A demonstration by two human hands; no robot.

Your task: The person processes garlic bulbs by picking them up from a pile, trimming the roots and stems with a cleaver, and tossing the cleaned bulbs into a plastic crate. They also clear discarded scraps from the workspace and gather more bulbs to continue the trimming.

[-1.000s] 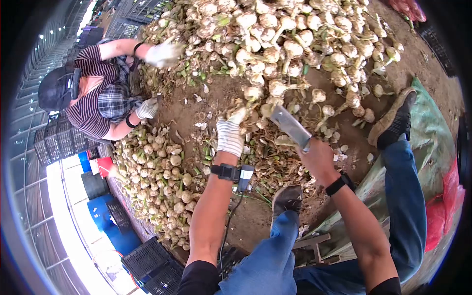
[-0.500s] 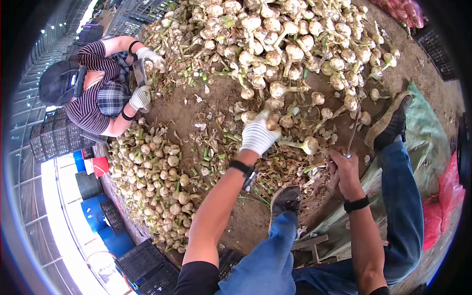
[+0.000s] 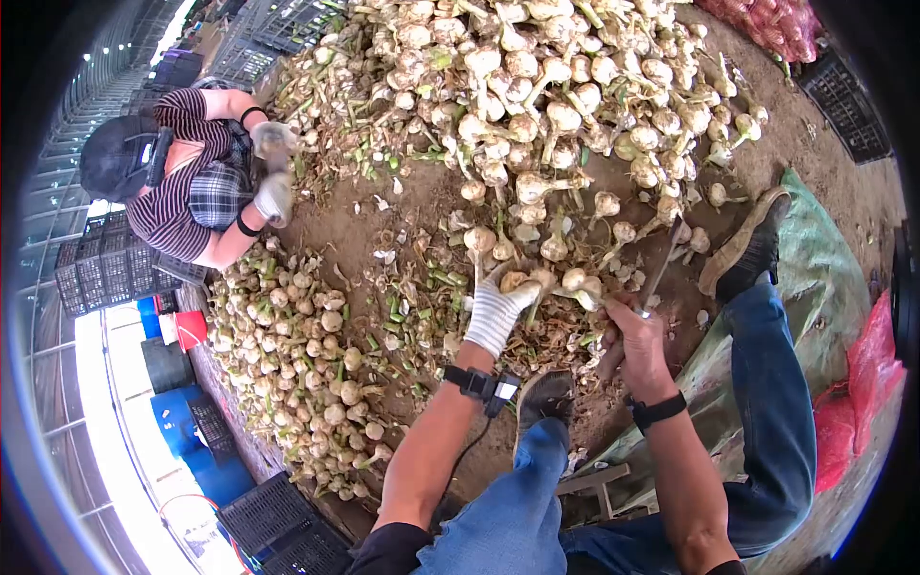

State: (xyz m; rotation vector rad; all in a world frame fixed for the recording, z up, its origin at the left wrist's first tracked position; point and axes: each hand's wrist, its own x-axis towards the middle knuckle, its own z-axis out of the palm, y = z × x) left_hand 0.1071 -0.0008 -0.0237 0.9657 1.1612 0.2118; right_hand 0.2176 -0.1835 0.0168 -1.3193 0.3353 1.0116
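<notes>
My left hand [image 3: 494, 311], in a white striped glove, is closed around a garlic bulb [image 3: 515, 282] low over the littered ground. Other garlic bulbs with stems lie right beside its fingers. My bare right hand [image 3: 637, 340] grips a knife [image 3: 661, 268] by its handle, the blade pointing up and away from me. Between the two hands, pale garlic stems [image 3: 585, 295] reach toward my right fingers. Cut stems and dry husks [image 3: 537, 335] cover the ground below.
A large garlic heap [image 3: 537, 77] lies ahead, and a pile of trimmed bulbs [image 3: 307, 355] at left. Across from me crouches a person [image 3: 196, 182] in gloves. Black crates [image 3: 848, 105], blue barrels [image 3: 216, 470], a green sheet [image 3: 815, 268] and red mesh bags [image 3: 853, 393] stand around.
My left hand has drawn back slightly toward me and turned, now around a bulb. My right hand with the knife has shifted left, closer to it. The other person's hands have come together.
</notes>
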